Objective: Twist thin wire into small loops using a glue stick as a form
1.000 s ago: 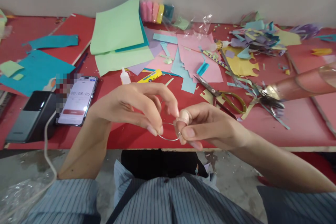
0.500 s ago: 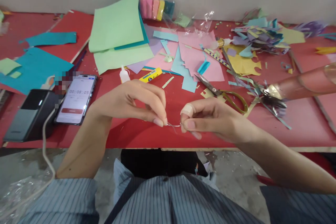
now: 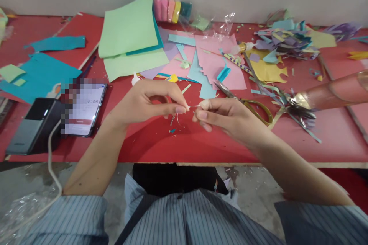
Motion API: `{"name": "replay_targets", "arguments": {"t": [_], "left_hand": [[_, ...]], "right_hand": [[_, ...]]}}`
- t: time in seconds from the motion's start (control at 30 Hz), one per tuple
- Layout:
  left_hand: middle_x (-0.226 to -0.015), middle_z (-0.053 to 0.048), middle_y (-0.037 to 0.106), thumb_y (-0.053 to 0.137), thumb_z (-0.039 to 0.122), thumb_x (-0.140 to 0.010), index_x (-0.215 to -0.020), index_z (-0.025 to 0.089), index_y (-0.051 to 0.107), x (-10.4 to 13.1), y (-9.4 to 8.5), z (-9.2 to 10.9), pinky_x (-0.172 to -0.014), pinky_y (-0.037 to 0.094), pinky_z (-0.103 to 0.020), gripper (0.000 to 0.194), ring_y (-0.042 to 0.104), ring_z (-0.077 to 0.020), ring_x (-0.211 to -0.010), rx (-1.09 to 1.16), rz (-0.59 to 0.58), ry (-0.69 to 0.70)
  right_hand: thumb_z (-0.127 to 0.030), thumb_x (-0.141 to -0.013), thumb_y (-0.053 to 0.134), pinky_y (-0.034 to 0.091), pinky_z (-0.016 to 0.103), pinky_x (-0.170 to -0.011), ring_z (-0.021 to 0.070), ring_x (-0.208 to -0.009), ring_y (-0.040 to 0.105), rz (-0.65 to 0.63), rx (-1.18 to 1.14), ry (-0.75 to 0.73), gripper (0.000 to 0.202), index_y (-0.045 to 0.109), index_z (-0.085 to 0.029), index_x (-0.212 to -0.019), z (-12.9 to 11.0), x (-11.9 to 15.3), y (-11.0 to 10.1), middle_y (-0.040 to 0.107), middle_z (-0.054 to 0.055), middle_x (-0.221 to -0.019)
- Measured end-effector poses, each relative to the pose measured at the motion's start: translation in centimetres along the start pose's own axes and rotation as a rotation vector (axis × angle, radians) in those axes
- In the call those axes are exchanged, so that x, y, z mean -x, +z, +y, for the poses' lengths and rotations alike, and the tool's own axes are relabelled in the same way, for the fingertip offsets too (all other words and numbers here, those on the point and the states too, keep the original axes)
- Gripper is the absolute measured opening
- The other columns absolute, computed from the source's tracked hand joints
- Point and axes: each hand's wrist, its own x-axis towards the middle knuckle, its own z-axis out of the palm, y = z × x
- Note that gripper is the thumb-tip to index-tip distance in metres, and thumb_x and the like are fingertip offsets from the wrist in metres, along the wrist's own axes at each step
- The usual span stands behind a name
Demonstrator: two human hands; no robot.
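Observation:
Between my hands a short, thin whitish cord (image 3: 194,106) is stretched above the red table. My left hand (image 3: 152,101) pinches one end between thumb and index finger. The other end is pinched in my right hand (image 3: 227,116), whose index finger has a bandage on it. Below the left fingertips dangles a small metallic piece (image 3: 172,120) like a clasp or short chain, with a thin loose strand beside it. A tiny teal paper scrap (image 3: 173,131) lies under it. Partly behind my left hand are a white-tipped bottle (image 3: 135,79) and a yellow glue stick (image 3: 172,78).
Scissors (image 3: 257,110) lie right of my right hand, near a brown cylindrical tool (image 3: 336,90) with a metal end. Green paper sheets (image 3: 129,26), pink paper (image 3: 218,61) and a scrap pile (image 3: 290,40) sit at the back. A phone (image 3: 86,109) and black box (image 3: 34,126) stand left.
Both hands have risen slightly, away from the table's front edge, with the cord between them. The metallic piece now shows hanging below my left fingers, and my left hand covers more of the glue stick.

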Motion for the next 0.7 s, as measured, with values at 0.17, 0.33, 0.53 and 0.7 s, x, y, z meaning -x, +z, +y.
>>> {"name": "replay_targets", "arguments": {"t": [0.17,0.33,0.53,0.7], "left_hand": [[-0.072,-0.001,0.071,0.075,0.036,-0.089,-0.081,0.025,0.073,-0.1,0.0,-0.5,-0.048,0.05,-0.022,0.014,0.062,-0.0098,-0.055,0.046,0.09,-0.075],[-0.069,0.001,0.069,0.075,0.029,-0.089,-0.081,0.022,0.072,-0.3,0.3,-0.7,-0.043,0.046,-0.019,0.012,0.061,-0.0081,-0.053,0.039,0.094,-0.083],[-0.078,-0.001,0.074,0.069,0.03,-0.093,-0.084,0.023,0.072,-0.4,1.2,-1.4,-0.047,0.046,-0.023,0.011,0.066,-0.0119,-0.065,-0.359,0.307,0.06],[-0.077,-0.002,0.073,0.064,0.025,-0.096,-0.087,0.022,0.071,-0.5,2.4,-1.9,-0.056,0.051,-0.025,0.012,0.067,-0.0129,-0.068,-0.605,0.377,0.215]], "right_hand": [[-0.047,-0.096,0.064,0.036,0.028,-0.057,0.0108,-0.058,0.041,0.22,0.113,-0.168,0.028,0.064,-0.021,-0.085,0.1,-1.5,-0.4,0.046,-0.004,-0.066],[-0.049,-0.095,0.065,0.032,0.027,-0.052,0.0108,-0.057,0.035,0.253,0.099,-0.181,0.026,0.064,-0.023,-0.097,-0.1,-1.8,0.1,0.043,-0.004,-0.07],[-0.056,-0.094,0.063,0.037,0.026,-0.057,0.0111,-0.065,0.043,0.272,0.186,-0.198,0.035,0.065,-0.021,-0.094,-0.2,-1.8,1.0,0.051,-0.002,-0.075],[-0.059,-0.084,0.073,0.039,0.028,-0.062,0.013,-0.07,0.046,0.323,0.246,-0.232,0.04,0.067,-0.022,-0.095,0.5,-1.9,1.0,0.053,-0.001,-0.079]]}}
